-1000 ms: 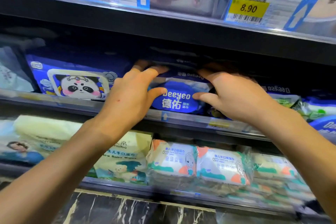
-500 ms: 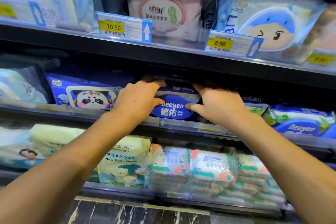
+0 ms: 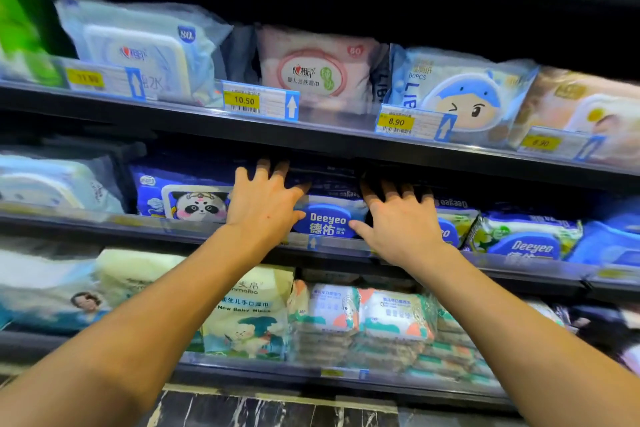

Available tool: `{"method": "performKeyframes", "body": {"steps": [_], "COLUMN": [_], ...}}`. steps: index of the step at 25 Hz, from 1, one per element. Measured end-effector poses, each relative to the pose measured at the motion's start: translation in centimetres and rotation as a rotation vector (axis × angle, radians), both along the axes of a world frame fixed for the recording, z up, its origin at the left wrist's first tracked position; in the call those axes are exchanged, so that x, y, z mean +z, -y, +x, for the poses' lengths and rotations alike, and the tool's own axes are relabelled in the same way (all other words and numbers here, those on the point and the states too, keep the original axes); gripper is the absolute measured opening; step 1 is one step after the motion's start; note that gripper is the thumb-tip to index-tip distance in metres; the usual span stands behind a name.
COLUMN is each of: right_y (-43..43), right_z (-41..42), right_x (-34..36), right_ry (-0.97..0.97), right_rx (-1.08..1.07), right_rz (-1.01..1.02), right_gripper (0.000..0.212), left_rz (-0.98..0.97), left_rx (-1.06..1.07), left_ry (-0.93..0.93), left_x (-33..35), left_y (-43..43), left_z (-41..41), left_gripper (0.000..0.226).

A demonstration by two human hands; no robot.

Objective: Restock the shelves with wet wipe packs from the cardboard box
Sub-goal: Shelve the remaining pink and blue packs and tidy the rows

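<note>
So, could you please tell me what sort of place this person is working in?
Most likely a shop, perhaps a supermarket aisle: tiered shelves full of wet wipe packs, with yellow price tags reading 10.50 and 8.90 clipped to the shelf edges.

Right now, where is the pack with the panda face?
In the head view, the panda pack sits on the middle shelf, left of centre, directly left of the left hand.

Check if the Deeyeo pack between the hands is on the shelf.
On it: Deeyeo pack sits behind shelf rail, between left hand and right hand.
</note>
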State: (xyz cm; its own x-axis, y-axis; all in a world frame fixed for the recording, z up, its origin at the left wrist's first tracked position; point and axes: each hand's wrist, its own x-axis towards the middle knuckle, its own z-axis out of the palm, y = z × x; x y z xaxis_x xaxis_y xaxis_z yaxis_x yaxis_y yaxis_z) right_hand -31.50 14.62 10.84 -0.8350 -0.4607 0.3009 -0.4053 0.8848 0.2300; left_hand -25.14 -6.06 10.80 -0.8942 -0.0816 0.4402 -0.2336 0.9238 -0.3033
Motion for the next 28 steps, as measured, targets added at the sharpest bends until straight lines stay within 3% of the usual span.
{"method": "performKeyframes", "body": {"steps": [13,21,24,28], "right_y": [-4.7,-7.3,-9.7,-11.0], "right_z": [2.3,1.4,-1.1,-3.2], "right_x": [0.7,0.4,1.1,0.1], "right_ry": [-0.097,-0.074,-0.008,0.075], "right_rx": [0.103,0.146,0.053,0.017], "right_rz": [-0.002,-0.012,-0.017,0.026], "right_gripper": [0.068,0.066,0.066,0.072], "left_rz": [-0.023,-0.005,0.062,0.209], "left_rx": [-0.040,-0.231,-0.263,-0.109], "left_ry": [-0.040,-0.022,0.045,0.268], "left_x": [-0.5,-0.4,0.1,0.3], "left_y": [0.6,-2.4,-4.1,-4.6], "left_z": [4.3,3.2,0.2,-2.9], "left_gripper": [0.059,0.064,0.064,0.058]}}
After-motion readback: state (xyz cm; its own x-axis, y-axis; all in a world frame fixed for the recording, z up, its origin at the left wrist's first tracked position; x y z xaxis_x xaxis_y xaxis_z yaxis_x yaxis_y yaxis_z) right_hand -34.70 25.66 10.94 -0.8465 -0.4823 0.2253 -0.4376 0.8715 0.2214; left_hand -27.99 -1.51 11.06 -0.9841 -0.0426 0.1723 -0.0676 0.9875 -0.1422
